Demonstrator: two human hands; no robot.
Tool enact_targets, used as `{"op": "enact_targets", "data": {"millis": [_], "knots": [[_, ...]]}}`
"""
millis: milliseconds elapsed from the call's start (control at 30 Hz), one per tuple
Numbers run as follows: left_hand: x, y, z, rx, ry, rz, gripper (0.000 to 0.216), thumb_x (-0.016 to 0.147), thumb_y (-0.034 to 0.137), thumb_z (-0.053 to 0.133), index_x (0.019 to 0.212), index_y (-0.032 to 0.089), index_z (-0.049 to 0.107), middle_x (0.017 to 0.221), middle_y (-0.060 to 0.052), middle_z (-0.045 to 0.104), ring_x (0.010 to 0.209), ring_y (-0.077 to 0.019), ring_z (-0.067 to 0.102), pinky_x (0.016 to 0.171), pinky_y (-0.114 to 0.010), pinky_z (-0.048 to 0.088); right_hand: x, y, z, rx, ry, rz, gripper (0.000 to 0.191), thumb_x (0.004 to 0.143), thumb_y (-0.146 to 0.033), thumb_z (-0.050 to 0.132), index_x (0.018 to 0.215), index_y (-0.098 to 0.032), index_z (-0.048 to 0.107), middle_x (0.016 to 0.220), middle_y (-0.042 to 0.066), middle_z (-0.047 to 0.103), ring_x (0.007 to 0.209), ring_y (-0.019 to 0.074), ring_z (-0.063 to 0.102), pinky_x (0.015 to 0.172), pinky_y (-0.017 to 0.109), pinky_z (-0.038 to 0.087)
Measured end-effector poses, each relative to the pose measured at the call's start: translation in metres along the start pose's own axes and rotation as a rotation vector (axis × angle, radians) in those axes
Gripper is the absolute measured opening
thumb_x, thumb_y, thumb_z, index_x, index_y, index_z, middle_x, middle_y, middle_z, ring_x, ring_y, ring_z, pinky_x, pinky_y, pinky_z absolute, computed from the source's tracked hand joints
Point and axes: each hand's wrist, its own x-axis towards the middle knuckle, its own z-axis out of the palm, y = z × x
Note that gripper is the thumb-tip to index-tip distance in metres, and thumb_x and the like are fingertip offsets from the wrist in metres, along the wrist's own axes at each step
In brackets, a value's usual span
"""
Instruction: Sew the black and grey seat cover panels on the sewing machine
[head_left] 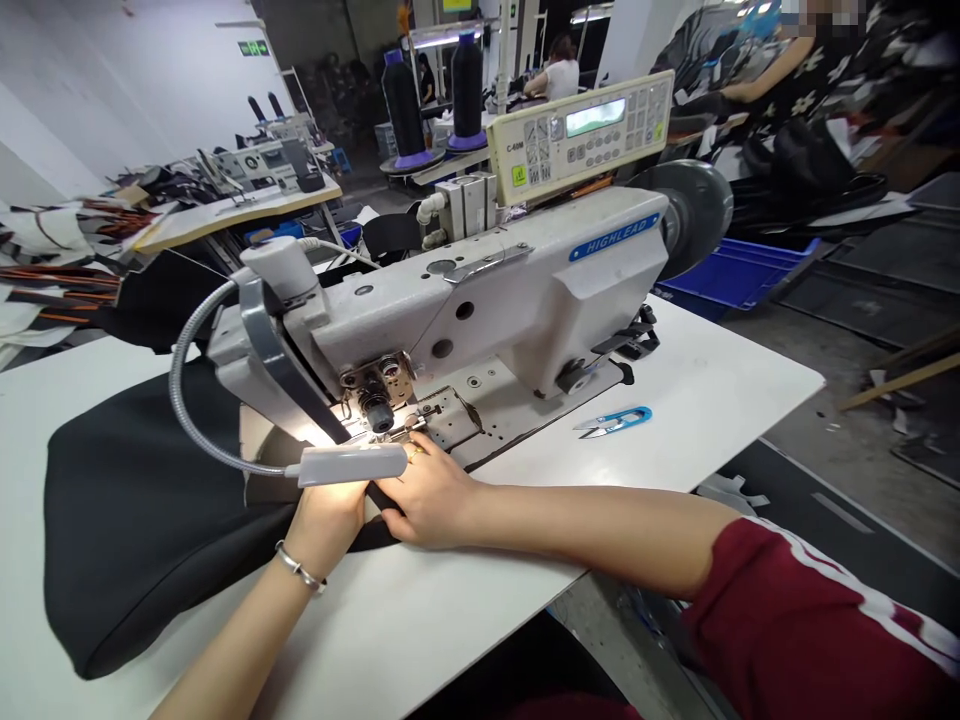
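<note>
A large black fabric cover (150, 500) lies on the left of the table, its near end bunched under the sewing machine (480, 290). My left hand (330, 515) rests on the fabric close to the needle area; the lamp head (352, 465) hides its fingers. Just right of it, my right hand (435, 500) has its fingers and thumb closed on the edge of the black fabric. Its index finger reaches up beside the needle plate (450, 415). The needle itself cannot be made out.
Blue thread snips (615, 422) lie on the white table (750, 370) right of the machine. A control panel (585, 135) and black thread cones (405, 105) stand behind. A blue crate (742, 272) sits beyond the table. Other people work in the background.
</note>
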Motion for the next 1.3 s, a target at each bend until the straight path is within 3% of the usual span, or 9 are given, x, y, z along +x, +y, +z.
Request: {"op": "enact_targets", "data": {"millis": [167, 367, 633, 867, 1167, 1300], "knots": [[-0.010, -0.004, 0.006, 0.267, -0.081, 0.076, 0.029, 0.084, 0.002, 0.042, 0.085, 0.007, 0.070, 0.087, -0.019, 0.069, 0.085, -0.0319, 0.065, 0.084, -0.049, 0.049, 0.002, 0.002, 0.002, 0.007, -0.003, 0.052, 0.026, 0.086, -0.039, 0.055, 0.096, -0.016, 0.062, 0.107, 0.009, 0.064, 0.103, 0.0270, 0.049, 0.110, 0.048, 0.025], [-0.007, -0.007, 0.005, 0.312, -0.016, 0.133, 0.029, 0.083, 0.005, 0.044, 0.065, 0.014, 0.063, 0.063, -0.011, 0.063, 0.062, -0.0270, 0.061, 0.064, -0.040, 0.046, 0.004, 0.004, 0.003, 0.004, -0.016, 0.090, 0.028, 0.085, -0.042, 0.056, 0.095, -0.016, 0.061, 0.108, 0.009, 0.061, 0.098, 0.0251, 0.047, 0.101, 0.043, 0.033], [-0.001, -0.006, 0.007, 0.054, 0.001, -0.050, 0.026, 0.086, 0.008, 0.044, 0.074, 0.015, 0.066, 0.074, -0.010, 0.069, 0.070, -0.0235, 0.064, 0.072, -0.036, 0.050, 0.006, 0.003, -0.002, 0.037, -0.044, 0.115, 0.027, 0.084, -0.041, 0.058, 0.095, -0.016, 0.061, 0.106, 0.009, 0.062, 0.100, 0.0257, 0.047, 0.096, 0.042, 0.035], [0.000, -0.003, 0.001, -0.019, 0.025, -0.046, 0.028, 0.087, 0.007, 0.042, 0.087, 0.015, 0.069, 0.083, -0.009, 0.072, 0.077, -0.0245, 0.066, 0.077, -0.037, 0.050, 0.007, 0.000, -0.009, 0.045, -0.077, 0.116, 0.025, 0.083, -0.038, 0.057, 0.094, -0.015, 0.060, 0.103, 0.010, 0.062, 0.099, 0.0258, 0.047, 0.097, 0.042, 0.034], [-0.005, -0.007, 0.003, -0.012, 0.018, -0.017, 0.028, 0.088, 0.008, 0.045, 0.104, 0.013, 0.067, 0.089, -0.010, 0.072, 0.080, -0.0246, 0.066, 0.078, -0.037, 0.049, 0.003, 0.001, -0.007, -0.005, -0.012, 0.071, 0.030, 0.083, -0.040, 0.056, 0.099, -0.015, 0.059, 0.103, 0.008, 0.064, 0.100, 0.0259, 0.048, 0.104, 0.043, 0.030], [0.002, -0.004, 0.005, 0.003, 0.026, -0.001, 0.027, 0.086, 0.005, 0.046, 0.102, 0.012, 0.065, 0.092, -0.012, 0.072, 0.084, -0.0259, 0.067, 0.080, -0.039, 0.048, 0.003, 0.000, -0.004, -0.020, 0.002, 0.069, 0.035, 0.084, -0.042, 0.057, 0.105, -0.014, 0.059, 0.106, 0.009, 0.064, 0.101, 0.0261, 0.049, 0.106, 0.046, 0.030]]}}
